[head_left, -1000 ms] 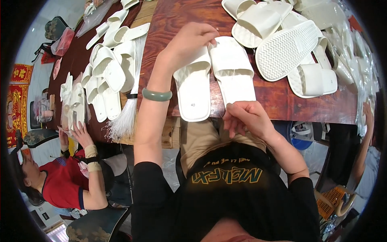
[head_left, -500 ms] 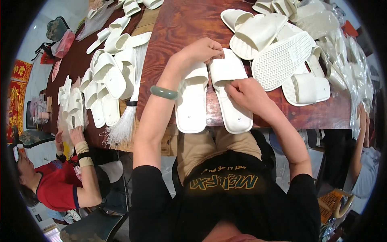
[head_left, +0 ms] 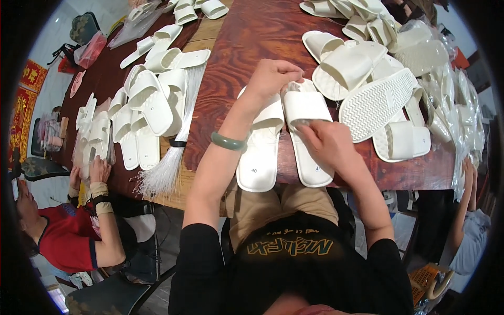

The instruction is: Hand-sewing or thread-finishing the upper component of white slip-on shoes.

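**Two hands on a pair of white slippers at the table edge**

Starting at my far left, a co-worker in a red top (head_left: 65, 244) sits at the table's corner, hands near a stack of white slippers (head_left: 94, 134). Next along lie a bundle of clear plastic strands (head_left: 170, 157) and a heap of slippers (head_left: 152, 100) on the dark wooden table (head_left: 236, 47).

Then comes my own work. My left hand (head_left: 273, 79), a green bangle (head_left: 228, 142) on its wrist, is curled over the toe end of the left slipper (head_left: 260, 147), fingers pressed together and hooked down; what they pinch I cannot tell. The right slipper (head_left: 307, 134) lies touching it, both long axes running away from me, heels at the near edge. My right hand (head_left: 328, 144) rests on the right slipper's strap, fingers loosely bent, the tips seemingly nipping something small.

The strap lies directly under the right fingers, so that hand is nearer. Further right sprawls another slipper pile (head_left: 378, 100), then clear bags (head_left: 462, 105).
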`<action>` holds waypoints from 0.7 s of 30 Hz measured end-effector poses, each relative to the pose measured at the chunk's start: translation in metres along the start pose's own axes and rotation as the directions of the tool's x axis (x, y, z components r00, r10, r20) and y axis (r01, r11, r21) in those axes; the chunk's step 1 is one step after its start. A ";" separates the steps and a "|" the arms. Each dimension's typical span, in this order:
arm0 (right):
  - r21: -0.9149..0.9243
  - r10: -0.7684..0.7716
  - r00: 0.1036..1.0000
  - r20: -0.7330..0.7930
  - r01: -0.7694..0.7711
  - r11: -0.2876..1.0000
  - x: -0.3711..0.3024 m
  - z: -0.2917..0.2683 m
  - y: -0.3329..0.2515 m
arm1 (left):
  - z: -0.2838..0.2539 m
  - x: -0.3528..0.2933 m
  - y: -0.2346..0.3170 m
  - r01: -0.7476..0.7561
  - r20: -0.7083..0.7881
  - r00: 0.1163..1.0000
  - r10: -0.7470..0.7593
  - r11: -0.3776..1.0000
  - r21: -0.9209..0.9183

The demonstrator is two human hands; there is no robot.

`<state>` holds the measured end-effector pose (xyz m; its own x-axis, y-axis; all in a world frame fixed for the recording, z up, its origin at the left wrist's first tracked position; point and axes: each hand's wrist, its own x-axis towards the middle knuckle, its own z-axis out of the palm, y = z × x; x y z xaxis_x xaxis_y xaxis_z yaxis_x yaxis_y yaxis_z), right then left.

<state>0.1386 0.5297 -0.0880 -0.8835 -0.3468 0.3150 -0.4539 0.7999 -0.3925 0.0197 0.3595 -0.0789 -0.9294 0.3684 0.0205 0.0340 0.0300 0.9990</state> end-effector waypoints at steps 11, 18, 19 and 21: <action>0.880 0.208 0.966 0.154 -0.230 0.415 0.100 0.031 0.020 | -0.014 -0.004 0.002 -0.160 -0.148 0.983 0.109 0.903 -0.399; 0.967 0.328 0.945 -0.017 -0.068 0.247 0.092 0.029 0.019 | -0.017 -0.004 -0.003 -0.167 -0.132 0.983 0.129 0.928 -0.333; 0.967 0.331 0.944 -0.016 -0.070 0.245 0.090 0.029 0.018 | -0.018 -0.003 -0.003 -0.161 -0.130 0.983 0.126 0.936 -0.313; 0.928 0.311 0.947 -0.077 -0.046 0.370 0.089 0.029 0.017 | -0.019 -0.002 -0.004 -0.157 -0.129 0.984 0.124 0.945 -0.288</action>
<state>0.0490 0.4979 -0.0919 -0.9691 -0.0425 0.2428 -0.2346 -0.1427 -0.9615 0.0147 0.3412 -0.0819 -0.9576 0.2462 0.1496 0.0723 -0.2973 0.9520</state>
